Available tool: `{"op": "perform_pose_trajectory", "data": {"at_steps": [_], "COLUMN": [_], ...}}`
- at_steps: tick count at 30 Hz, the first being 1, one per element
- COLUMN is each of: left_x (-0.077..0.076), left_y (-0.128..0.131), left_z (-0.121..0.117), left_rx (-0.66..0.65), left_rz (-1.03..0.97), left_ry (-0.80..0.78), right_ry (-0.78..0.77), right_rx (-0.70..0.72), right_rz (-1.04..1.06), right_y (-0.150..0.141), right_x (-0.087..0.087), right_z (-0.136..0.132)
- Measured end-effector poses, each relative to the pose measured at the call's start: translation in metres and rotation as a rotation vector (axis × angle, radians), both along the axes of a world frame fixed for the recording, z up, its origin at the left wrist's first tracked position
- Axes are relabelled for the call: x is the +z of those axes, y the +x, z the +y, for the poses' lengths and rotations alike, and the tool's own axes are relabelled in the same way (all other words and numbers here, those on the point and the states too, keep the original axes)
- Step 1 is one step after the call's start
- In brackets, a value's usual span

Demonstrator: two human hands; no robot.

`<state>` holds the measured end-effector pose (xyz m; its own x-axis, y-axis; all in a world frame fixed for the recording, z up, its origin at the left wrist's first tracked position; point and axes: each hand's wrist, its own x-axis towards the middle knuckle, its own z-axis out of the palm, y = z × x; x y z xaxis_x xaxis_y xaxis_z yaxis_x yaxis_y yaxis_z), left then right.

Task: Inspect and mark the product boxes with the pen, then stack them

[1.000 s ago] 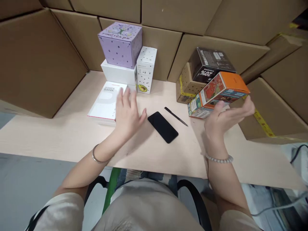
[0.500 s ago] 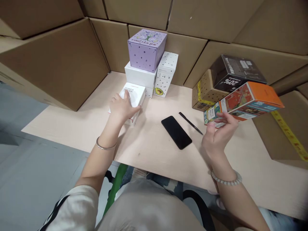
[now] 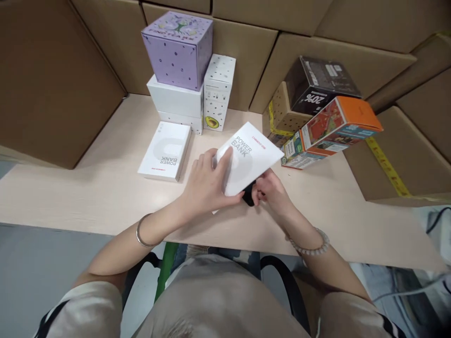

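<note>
My left hand (image 3: 206, 185) grips a white power bank box (image 3: 252, 159) and holds it tilted above the table, thumb on the top face and fingers along its left side. Curled at the box's lower right edge is my right hand (image 3: 273, 190); its fingertips are partly hidden, so I cannot tell whether they pinch the box or something under it. A black phone (image 3: 249, 195) lies beneath, mostly covered by the box. The pen is out of sight. Another white power bank box (image 3: 165, 151) lies flat on the table to the left, its print upside down.
At the back, a purple box (image 3: 176, 61) sits on white boxes (image 3: 176, 101), beside an upright white avocado box (image 3: 219, 94). To the right, a black box (image 3: 322, 84) rests on a brown dotted box (image 3: 283, 110), with an orange box (image 3: 340, 126) in front. Large cartons (image 3: 243, 61) wall the table.
My left hand has lifted one power bank box and carried it right, over the phone. A second such box now shows on the table. My right hand has moved left, away from the orange box.
</note>
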<state>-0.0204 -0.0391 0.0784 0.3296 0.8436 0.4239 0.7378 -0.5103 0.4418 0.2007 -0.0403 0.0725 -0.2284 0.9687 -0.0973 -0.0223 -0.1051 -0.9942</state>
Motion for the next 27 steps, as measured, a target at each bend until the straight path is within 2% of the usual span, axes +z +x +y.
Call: {"op": "perform_pose_trajectory", "data": {"at_steps": [3,6,9,11,15,21,25,27], "left_x": [-0.004,0.002,0.005,0.002,-0.006,-0.008,-0.012,-0.015], "left_y": [0.005,0.004,0.003,0.004,0.006,0.009,0.011,0.013], "left_z": [-0.004,0.001,0.011,0.015,0.018,0.017,0.016,0.015], "left_rx": [-0.123,-0.22,-0.393,-0.478,-0.505,-0.498,-0.495,-0.423], "left_rz": [-0.245,-0.573,-0.748,-0.788,-0.819,-0.818,-0.809,-0.804], "left_ry": [-0.145,-0.526,-0.956,-1.075,-1.017,-0.887,-0.875,-0.794], "right_ry": [-0.042,0.031,0.133,0.167,0.192,0.272,0.298,0.344], "right_rx": [-0.106,-0.256,-0.266,-0.271,-0.306,-0.275,-0.274,-0.333], "right_rz": [0.008,0.019,-0.005,0.005,0.045,-0.115,-0.119,-0.122], "right_y": [0.004,0.016,0.025,0.025,0.022,0.023,0.024,0.023], "right_x": [-0.002,-0.008,-0.014,-0.015,-0.009,0.005,0.003,0.0], "right_z": [-0.003,0.002,0.01,0.013,0.01,0.003,0.003,0.002]}}
